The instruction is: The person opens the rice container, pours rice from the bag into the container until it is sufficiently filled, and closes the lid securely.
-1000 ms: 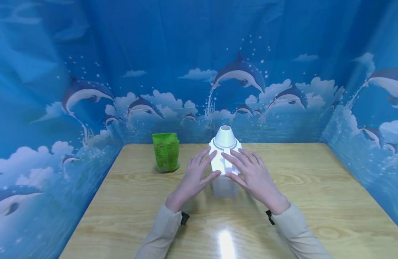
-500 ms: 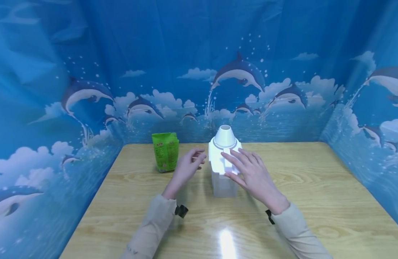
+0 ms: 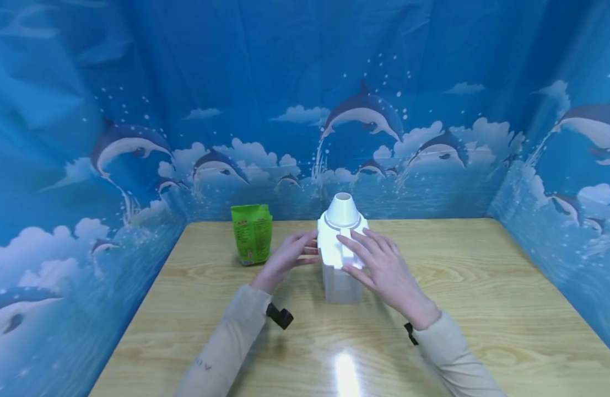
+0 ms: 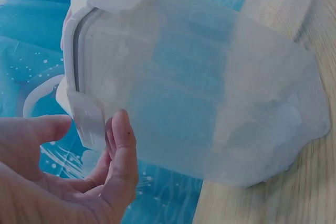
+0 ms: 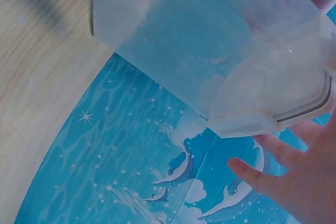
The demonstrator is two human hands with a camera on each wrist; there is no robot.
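A translucent storage container (image 3: 341, 284) with a white lid (image 3: 329, 251) stands upright on the table. A white cone-shaped cap (image 3: 343, 212) and a handle-like bar (image 3: 346, 253) top the lid. My left hand (image 3: 288, 255) is at its left side; in the left wrist view the fingertips (image 4: 122, 121) are right at the lower edge of a white side latch (image 4: 88, 121), the thumb apart from the fingers. My right hand (image 3: 381, 266) spreads its fingers over the lid's right side, beside another side latch (image 5: 244, 125).
A green printed bag (image 3: 252, 234) stands upright left of the container, just beyond my left hand. The wooden table (image 3: 483, 286) ends at a blue dolphin-print backdrop (image 3: 265, 127) behind and on both sides.
My left hand has come off the lid, drawn back left, then come to the container's left side at the latch. My right hand keeps its place on the lid's right.
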